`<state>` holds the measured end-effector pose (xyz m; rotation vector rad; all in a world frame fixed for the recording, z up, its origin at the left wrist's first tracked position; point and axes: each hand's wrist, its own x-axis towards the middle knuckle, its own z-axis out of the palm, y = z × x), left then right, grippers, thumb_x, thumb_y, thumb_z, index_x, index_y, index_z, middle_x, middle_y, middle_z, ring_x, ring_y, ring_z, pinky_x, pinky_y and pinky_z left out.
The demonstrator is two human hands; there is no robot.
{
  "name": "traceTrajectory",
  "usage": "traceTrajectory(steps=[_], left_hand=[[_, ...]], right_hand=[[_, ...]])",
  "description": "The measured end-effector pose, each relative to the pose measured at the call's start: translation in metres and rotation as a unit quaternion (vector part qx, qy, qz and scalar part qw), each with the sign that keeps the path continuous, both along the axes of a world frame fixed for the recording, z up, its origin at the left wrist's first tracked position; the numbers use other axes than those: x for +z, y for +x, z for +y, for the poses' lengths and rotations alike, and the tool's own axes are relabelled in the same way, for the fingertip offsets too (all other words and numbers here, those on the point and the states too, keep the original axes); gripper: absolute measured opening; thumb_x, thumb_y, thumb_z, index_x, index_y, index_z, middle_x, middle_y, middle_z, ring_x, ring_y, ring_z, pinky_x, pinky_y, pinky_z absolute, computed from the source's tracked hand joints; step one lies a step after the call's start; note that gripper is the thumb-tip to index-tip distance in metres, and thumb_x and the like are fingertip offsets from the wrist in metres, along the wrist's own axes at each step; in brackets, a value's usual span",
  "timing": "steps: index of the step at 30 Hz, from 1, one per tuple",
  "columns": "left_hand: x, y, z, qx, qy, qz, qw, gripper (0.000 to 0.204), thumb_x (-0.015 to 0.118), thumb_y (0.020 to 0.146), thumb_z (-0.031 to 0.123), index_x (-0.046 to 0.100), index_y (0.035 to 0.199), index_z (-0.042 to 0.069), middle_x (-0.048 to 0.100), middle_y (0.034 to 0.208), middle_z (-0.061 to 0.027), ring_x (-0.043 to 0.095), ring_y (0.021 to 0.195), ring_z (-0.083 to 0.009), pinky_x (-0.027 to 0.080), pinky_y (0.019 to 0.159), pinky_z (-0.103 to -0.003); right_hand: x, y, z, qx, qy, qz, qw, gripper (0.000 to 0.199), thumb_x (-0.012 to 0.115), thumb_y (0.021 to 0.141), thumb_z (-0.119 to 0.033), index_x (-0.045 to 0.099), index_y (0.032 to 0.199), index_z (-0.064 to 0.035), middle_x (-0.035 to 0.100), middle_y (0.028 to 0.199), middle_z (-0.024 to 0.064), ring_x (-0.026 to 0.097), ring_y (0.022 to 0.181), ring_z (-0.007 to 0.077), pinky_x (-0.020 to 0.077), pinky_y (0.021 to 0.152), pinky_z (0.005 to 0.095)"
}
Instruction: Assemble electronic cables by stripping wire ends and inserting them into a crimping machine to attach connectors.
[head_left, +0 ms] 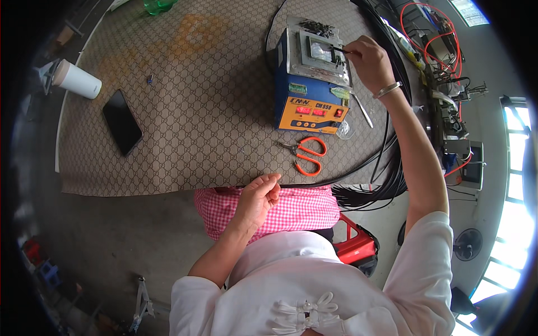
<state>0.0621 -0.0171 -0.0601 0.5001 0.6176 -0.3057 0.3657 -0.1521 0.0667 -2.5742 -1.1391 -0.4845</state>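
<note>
My right hand (369, 59) pinches a thin black cable (338, 50) whose tip reaches over the silvery bath (321, 51) of a solder pot (311, 112). The pot is a blue box with an orange front panel and lit red displays. My left hand (259, 200) is closed in a pinch at the table's front edge. A black cable (314, 184) runs up to its fingers from the right; the exact grip is partly hidden. Between that hand and the pot lie orange-handled cutters (309, 155).
A thin metal tool (362, 110) and a small clear dish (346, 130) lie right of the pot. Bundled black cables (381, 182) hang over the table's right edge. A dark phone (122, 122) and white tumbler (78, 79) are at left, on the patterned tablecloth (185, 151).
</note>
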Motion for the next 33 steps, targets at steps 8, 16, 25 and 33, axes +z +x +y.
traceTrajectory(steps=[8, 16, 25, 33], left_hand=[[-0.002, 0.0, 0.0, -0.004, -0.006, 0.001, 1.0, 0.017, 0.051, 0.087, 0.015, 0.057, 0.099, 0.004, 0.052, 0.071, 0.0027, 0.046, 0.061, -0.0055, 0.039, 0.061, -0.022], [-0.002, 0.0, 0.0, -0.001, -0.005, 0.001, 1.0, 0.017, 0.051, 0.087, 0.015, 0.057, 0.099, 0.004, 0.052, 0.07, 0.0028, 0.046, 0.061, -0.0053, 0.039, 0.061, -0.022], [-0.004, 0.0, 0.001, -0.001, -0.01, -0.004, 1.0, 0.018, 0.05, 0.088, 0.015, 0.058, 0.1, 0.004, 0.052, 0.07, 0.0033, 0.046, 0.061, -0.0047, 0.039, 0.061, -0.022], [-0.003, 0.0, 0.001, -0.003, -0.005, -0.006, 1.0, 0.019, 0.05, 0.088, 0.016, 0.057, 0.1, 0.003, 0.052, 0.071, 0.0037, 0.046, 0.062, -0.0043, 0.039, 0.061, -0.022]], right_hand=[[-0.012, -0.002, 0.003, 0.033, -0.055, -0.061, 0.996, 0.012, 0.053, 0.071, -0.001, 0.061, 0.08, -0.0054, 0.054, 0.082, 0.0066, 0.056, 0.08, 0.0262, 0.0463, 0.071, 0.0353], [-0.012, -0.001, 0.01, 0.041, -0.105, -0.084, 0.99, 0.018, 0.05, 0.069, 0.003, 0.06, 0.081, -0.0063, 0.052, 0.083, 0.0055, 0.056, 0.084, 0.0255, 0.0474, 0.071, 0.0357], [-0.009, -0.001, 0.015, 0.05, -0.113, -0.078, 0.989, 0.018, 0.05, 0.069, 0.003, 0.059, 0.081, -0.007, 0.052, 0.082, 0.0055, 0.056, 0.083, 0.0249, 0.048, 0.071, 0.0353], [-0.012, -0.003, 0.008, 0.043, -0.083, -0.094, 0.991, 0.017, 0.051, 0.068, 0.003, 0.06, 0.08, -0.0051, 0.053, 0.082, 0.0056, 0.056, 0.082, 0.0249, 0.0474, 0.07, 0.0347]])
